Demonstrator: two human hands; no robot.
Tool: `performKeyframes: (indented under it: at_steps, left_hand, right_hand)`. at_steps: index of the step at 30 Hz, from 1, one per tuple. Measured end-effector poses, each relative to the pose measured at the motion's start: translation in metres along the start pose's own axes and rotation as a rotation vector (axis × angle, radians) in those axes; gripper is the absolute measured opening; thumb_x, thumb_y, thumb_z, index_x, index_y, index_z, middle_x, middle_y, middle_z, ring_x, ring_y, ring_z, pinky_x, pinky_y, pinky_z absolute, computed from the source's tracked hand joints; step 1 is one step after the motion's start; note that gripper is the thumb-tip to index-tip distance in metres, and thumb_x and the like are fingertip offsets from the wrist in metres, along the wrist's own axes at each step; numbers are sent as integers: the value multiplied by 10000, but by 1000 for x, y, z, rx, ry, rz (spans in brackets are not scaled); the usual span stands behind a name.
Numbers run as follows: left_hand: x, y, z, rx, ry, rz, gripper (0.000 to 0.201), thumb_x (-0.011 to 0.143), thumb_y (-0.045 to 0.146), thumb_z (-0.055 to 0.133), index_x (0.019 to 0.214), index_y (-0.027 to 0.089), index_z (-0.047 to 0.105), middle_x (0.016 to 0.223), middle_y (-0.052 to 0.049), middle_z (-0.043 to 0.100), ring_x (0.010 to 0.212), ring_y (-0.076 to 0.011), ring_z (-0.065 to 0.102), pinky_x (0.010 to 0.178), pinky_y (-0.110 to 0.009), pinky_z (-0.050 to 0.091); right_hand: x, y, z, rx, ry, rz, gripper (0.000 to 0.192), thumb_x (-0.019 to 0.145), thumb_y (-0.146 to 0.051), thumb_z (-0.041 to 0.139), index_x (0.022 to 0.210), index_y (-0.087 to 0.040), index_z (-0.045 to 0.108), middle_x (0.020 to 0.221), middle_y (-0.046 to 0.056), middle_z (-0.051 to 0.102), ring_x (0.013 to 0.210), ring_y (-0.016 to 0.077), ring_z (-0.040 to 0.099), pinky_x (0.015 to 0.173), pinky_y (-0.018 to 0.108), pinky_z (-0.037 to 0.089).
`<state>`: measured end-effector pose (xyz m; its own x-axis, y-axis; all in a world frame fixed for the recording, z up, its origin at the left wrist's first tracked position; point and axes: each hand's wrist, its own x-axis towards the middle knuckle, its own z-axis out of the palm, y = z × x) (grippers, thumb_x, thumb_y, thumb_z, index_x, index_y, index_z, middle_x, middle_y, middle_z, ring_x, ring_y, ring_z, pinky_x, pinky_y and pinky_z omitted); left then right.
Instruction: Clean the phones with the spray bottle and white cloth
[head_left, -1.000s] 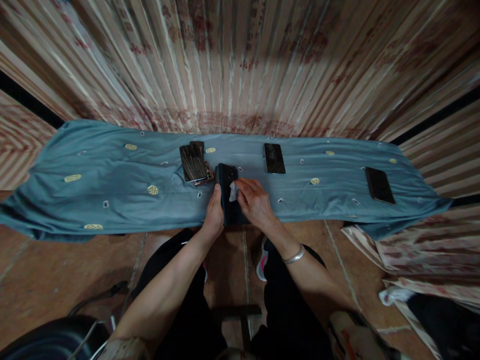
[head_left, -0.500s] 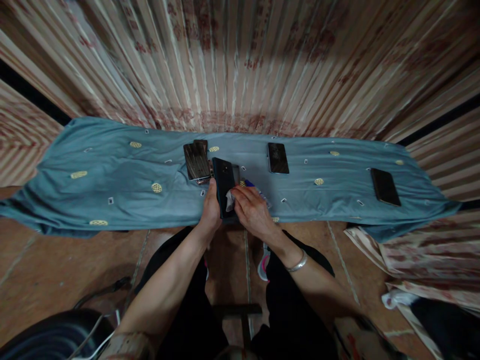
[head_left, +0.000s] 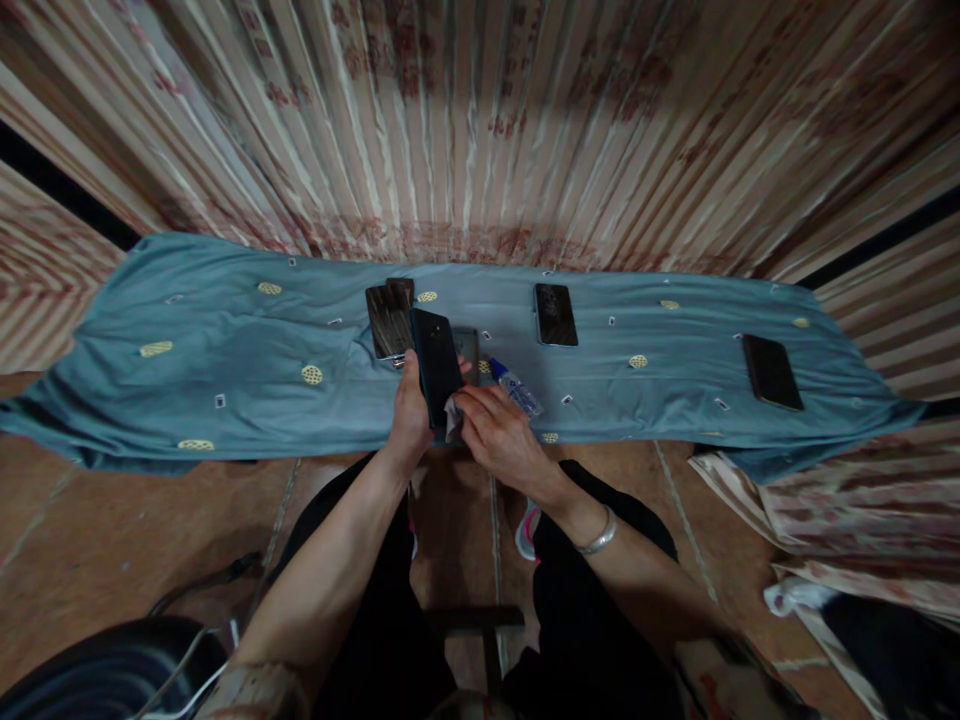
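Note:
My left hand (head_left: 411, 408) is wrapped round a dark smartphone (head_left: 436, 362), holding it tilted above the cloth with its back facing up. In my right hand (head_left: 501, 430) a small grey-white wipe (head_left: 453, 416) is pinched, pressed at the phone's lower right edge. Partly hidden behind the held phone lies another phone (head_left: 468, 346). Beside my right hand rests a clear bottle with a blue cap (head_left: 514, 386). To the left of the held phone, a pile of phones (head_left: 388, 322) shows a glossy dark screen on top.
A blue-green cloth (head_left: 247, 345) with yellow prints covers the long narrow table. One phone (head_left: 556, 315) lies right of centre, and another dark phone (head_left: 772, 372) is near the right end. A pleated curtain (head_left: 480, 130) hangs behind. A round black object (head_left: 112, 670) stands at lower left.
The held phone and my left hand have shifted slightly left. My right hand with the wipe has moved to the phone's lower edge, and more of the bottle and the phone behind now shows.

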<state>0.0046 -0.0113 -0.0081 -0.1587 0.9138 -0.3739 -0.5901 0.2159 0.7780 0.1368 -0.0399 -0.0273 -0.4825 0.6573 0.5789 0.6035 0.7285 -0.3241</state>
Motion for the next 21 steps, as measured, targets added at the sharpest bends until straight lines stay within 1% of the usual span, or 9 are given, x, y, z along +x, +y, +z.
performKeyframes:
  at_steps: [5, 9, 12, 16, 19, 21]
  left_hand:
    - [0, 3, -2, 11, 10, 31, 643, 1010, 605, 363, 1026, 84, 740, 1009, -166, 802, 1078, -282, 753, 951, -377, 595]
    - [-2, 5, -2, 17, 7, 41, 649, 1023, 591, 331, 1019, 91, 746, 1031, -167, 801, 1095, -278, 747, 961, -365, 589]
    - [-2, 6, -1, 13, 20, 58, 650, 1032, 575, 314, 1049, 82, 738, 1049, -169, 797, 1080, -268, 752, 944, -356, 592]
    - [-2, 6, -2, 27, 21, 38, 676, 1038, 573, 281, 1039, 76, 739, 1044, -166, 797, 1029, -252, 764, 892, -328, 600]
    - [-1, 5, -4, 31, 11, 22, 688, 1019, 613, 308, 1028, 81, 745, 1014, -160, 801, 1003, -250, 767, 870, -321, 600]
    - [0, 4, -4, 21, 7, 4, 696, 1000, 645, 336, 1020, 83, 745, 971, -158, 802, 984, -252, 768, 872, -329, 599]
  right_hand:
    - [-2, -2, 0, 18, -31, -3, 315, 947, -78, 468, 1166, -119, 691, 1139, 147, 723, 1047, 255, 640, 978, 400, 556]
    - [-3, -4, 0, 17, -22, -10, 322, 957, -76, 449, 1160, -132, 692, 1128, 129, 728, 1030, 241, 645, 970, 386, 564]
    - [-3, -5, 1, 22, -6, -32, 326, 966, -82, 441, 1175, -124, 689, 1134, 138, 725, 1038, 243, 643, 977, 394, 566]
    - [-2, -10, 0, 2, 19, -66, 321, 980, -87, 433, 1166, -121, 692, 1130, 131, 725, 1033, 233, 642, 973, 371, 568]
    - [-2, -13, -1, 7, 21, -68, 325, 994, -95, 426, 1176, -136, 692, 1142, 116, 724, 1044, 226, 643, 988, 369, 566]
    - [-2, -14, -2, 34, 20, -76, 332, 1001, -101, 421, 1198, -128, 686, 1161, 126, 723, 1064, 230, 638, 997, 380, 566]
